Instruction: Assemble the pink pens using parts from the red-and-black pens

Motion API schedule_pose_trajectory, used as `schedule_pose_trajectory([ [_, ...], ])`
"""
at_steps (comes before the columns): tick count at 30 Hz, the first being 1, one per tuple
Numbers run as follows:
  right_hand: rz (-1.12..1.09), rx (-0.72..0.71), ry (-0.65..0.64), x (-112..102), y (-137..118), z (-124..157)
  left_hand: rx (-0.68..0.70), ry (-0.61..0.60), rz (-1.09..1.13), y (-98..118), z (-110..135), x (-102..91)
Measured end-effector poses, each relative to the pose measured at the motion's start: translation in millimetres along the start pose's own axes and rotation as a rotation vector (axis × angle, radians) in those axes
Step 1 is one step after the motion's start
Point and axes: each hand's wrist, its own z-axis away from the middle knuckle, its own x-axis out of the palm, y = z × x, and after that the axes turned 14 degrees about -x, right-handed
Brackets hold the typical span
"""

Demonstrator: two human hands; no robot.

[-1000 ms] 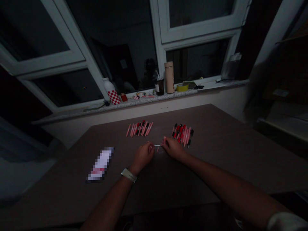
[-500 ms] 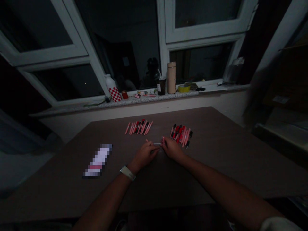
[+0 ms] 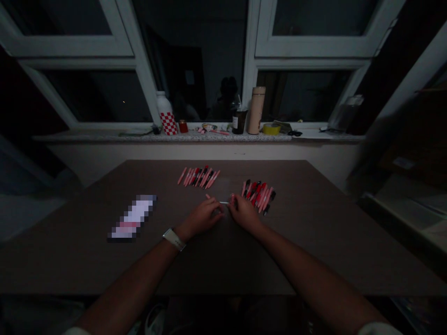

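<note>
My left hand (image 3: 201, 217) and my right hand (image 3: 243, 213) meet at the middle of a dark brown table (image 3: 314, 232). Both are closed on the ends of one pink pen (image 3: 223, 202), whose thin white inner part shows between them. A row of pink and red pens (image 3: 199, 177) lies beyond my left hand. A second pile of red, pink and black pens (image 3: 258, 193) lies just right of my right hand. A watch sits on my left wrist.
A flat rectangular object (image 3: 132, 217) lies on the table at the left. The windowsill (image 3: 104, 137) behind holds a checked bottle (image 3: 166, 118), a tall beige flask (image 3: 256, 110), a dark jar (image 3: 239, 122) and a yellow tape roll (image 3: 271, 129). The room is dim.
The camera has tilted so the table and sill sit level. My hands stay together on the pen, drifting slightly up the frame.
</note>
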Motion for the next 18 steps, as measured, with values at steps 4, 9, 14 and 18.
schedule_pose_trajectory([
  [4, -0.015, 0.02, 0.02, -1.0, -0.9, -0.3, -0.006, -0.029, 0.0, -4.9, -1.1, 2.2],
  [9, -0.031, 0.021, 0.073, 1.3, -0.1, -0.7, 0.005, -0.041, 0.006, -9.3, -1.3, 2.1],
  [14, -0.087, -0.013, 0.13, 1.7, 0.0, -1.2, 0.024, -0.047, 0.011, -9.9, -0.8, 1.1],
  [18, -0.082, -0.026, 0.157, 1.7, 0.2, -1.5, 0.015, -0.005, 0.034, -8.7, -1.5, 2.7],
])
